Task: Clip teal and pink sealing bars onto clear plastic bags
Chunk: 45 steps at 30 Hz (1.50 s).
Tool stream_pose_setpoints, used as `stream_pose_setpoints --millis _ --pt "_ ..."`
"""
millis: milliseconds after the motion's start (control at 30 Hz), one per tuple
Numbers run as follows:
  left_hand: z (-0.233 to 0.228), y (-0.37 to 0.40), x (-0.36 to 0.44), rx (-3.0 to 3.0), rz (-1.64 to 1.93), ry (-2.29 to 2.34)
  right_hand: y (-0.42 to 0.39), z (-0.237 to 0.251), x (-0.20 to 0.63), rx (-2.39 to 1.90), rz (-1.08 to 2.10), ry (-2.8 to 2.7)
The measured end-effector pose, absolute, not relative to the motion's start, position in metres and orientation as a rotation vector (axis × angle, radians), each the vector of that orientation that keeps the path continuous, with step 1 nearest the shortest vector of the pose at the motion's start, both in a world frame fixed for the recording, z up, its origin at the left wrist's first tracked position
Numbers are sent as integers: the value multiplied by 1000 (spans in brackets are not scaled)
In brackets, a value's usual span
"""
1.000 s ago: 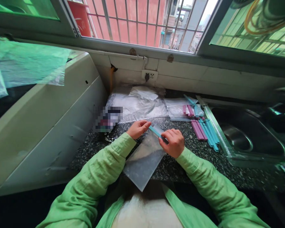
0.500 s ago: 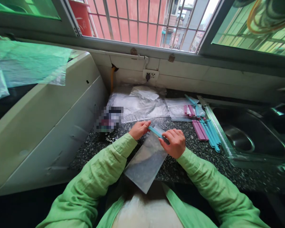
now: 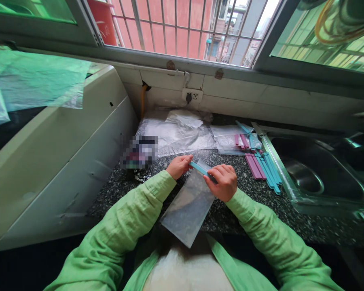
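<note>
A light blue bag clip (image 3: pixel 199 168) spans between my hands, along the top edge of a clear plastic bag (image 3: pixel 188 210). My left hand (image 3: pixel 179 166) pinches the clip's left end between thumb and fingertips. Around its right end, which looks darker, the fingers of my right hand (image 3: pixel 222 182) are closed. The bag hangs down from the clip toward my body, flat and see-through. Whether the clip is fully closed over the bag's edge cannot be made out.
Several pink clips (image 3: pixel 255 166) and blue clips (image 3: pixel 268 171) lie right of my hands, beside the sink (image 3: pixel 291 198). Plastic bags (image 3: pixel 182 135) cover the counter's back under a wall socket (image 3: pixel 192 96). A pale appliance (image 3: pixel 94 133) stands left, near a blurred-out item (image 3: pixel 139 152).
Both hands keep their hold on the clip with almost no movement. The bag's lower end has swung slightly to the right.
</note>
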<state>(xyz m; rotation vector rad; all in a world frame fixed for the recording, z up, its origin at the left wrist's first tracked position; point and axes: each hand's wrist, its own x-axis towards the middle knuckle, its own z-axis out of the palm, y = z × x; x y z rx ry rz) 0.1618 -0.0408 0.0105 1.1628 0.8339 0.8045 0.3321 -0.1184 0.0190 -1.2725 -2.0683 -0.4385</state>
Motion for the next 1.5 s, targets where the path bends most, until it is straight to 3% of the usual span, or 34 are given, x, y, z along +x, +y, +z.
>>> stream_pose_setpoints --millis 1033,1500 --pt "9 -42 165 1019 812 845 -120 21 333 -1302 -423 -2060" --pt "18 -35 153 1112 604 712 -116 22 337 -1308 -449 -2007"
